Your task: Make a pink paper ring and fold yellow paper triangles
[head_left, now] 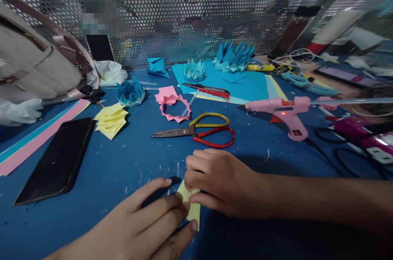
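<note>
A small piece of folded yellow paper (194,212) lies on the blue table under both hands. My left hand (153,219) reaches in from the lower left with fingers stretched and apart, its fingertips resting on the paper's left side and lower end. My right hand (216,182) comes from the right with curled fingers, thumb and forefinger pinching the paper's upper part. The fingers hide much of the paper. Just beyond them lie scissors (188,131) with one yellow and one red handle. Behind these sit a pink folded-paper ring (161,115) and a stack of yellow folded pieces (111,120).
A pink glue gun (279,106) with its red light on lies at right, its black cord trailing. A red box cutter (211,91) rests by blue sheets (258,88). Blue paper crowns (233,57) stand behind. At left are a phone (58,157), paper strips (46,131) and a bag (33,55).
</note>
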The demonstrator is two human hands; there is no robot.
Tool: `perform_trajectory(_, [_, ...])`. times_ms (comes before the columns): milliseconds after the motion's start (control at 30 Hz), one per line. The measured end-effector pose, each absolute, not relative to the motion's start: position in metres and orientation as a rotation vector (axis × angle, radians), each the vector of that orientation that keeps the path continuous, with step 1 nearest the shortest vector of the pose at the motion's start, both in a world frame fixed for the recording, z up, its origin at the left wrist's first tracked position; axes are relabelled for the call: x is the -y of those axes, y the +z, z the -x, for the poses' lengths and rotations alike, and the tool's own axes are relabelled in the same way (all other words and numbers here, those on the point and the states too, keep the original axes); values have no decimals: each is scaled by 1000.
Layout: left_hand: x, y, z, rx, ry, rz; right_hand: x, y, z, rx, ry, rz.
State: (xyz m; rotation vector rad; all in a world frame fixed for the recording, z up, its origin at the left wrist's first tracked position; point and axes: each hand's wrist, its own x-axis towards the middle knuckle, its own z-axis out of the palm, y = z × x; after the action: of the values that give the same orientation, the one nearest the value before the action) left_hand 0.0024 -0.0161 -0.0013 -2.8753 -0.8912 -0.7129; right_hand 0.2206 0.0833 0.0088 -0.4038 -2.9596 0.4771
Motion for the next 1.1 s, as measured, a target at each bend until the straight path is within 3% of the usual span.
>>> perform_trajectory(1100, [10, 3, -8, 904, -659, 2911, -83, 7, -221, 2900, 516, 390])
